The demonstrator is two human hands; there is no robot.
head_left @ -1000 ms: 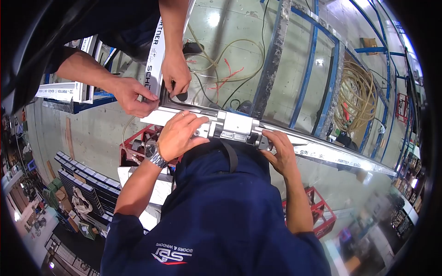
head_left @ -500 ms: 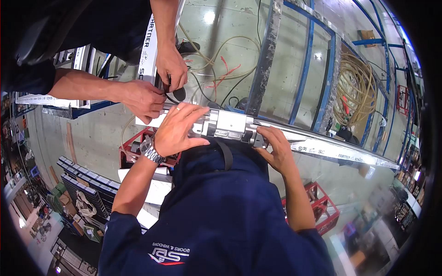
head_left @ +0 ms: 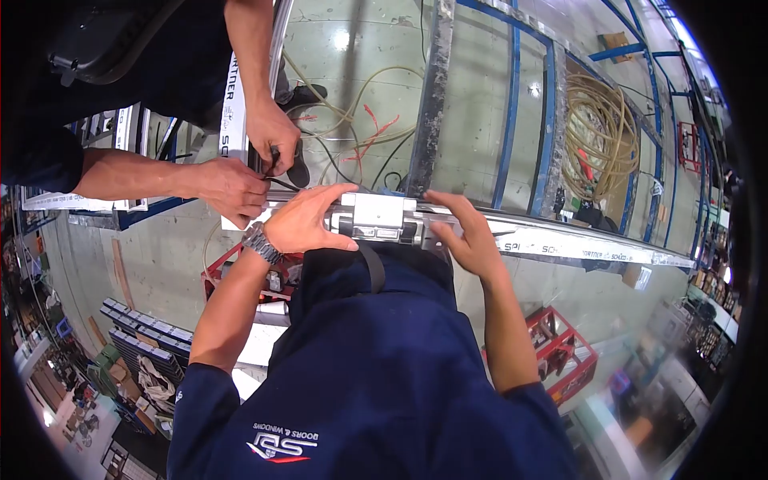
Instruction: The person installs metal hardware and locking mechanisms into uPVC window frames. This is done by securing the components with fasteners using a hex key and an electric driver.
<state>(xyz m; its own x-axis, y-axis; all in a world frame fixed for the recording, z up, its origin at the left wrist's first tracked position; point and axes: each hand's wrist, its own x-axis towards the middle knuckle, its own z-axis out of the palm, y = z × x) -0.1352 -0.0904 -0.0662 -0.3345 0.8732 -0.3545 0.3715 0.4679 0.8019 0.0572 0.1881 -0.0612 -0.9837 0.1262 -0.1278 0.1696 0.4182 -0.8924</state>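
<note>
A silver hinge (head_left: 378,212) lies on a long metal profile (head_left: 560,240) with a white printed film, across my lap. My left hand (head_left: 308,222) holds its left end, thumb along the lower edge and fingertips at the upper edge. Just off its right end, my right hand (head_left: 466,236) is open, with thumb and index finger apart. At the upper left, a co-worker's two hands (head_left: 252,172) pinch a dark strip close to the profile's end.
A second film-covered profile (head_left: 234,108) runs up beside the co-worker. Blue metal racks (head_left: 512,112) stand beyond, with a coiled hose (head_left: 596,140) among them. Loose hoses (head_left: 352,96) cross the floor. A red metal frame (head_left: 560,352) sits low on the right.
My right hand has come off the hinge's right end and its fingers have spread. My left hand now reaches further round the left end. The view has shifted slightly.
</note>
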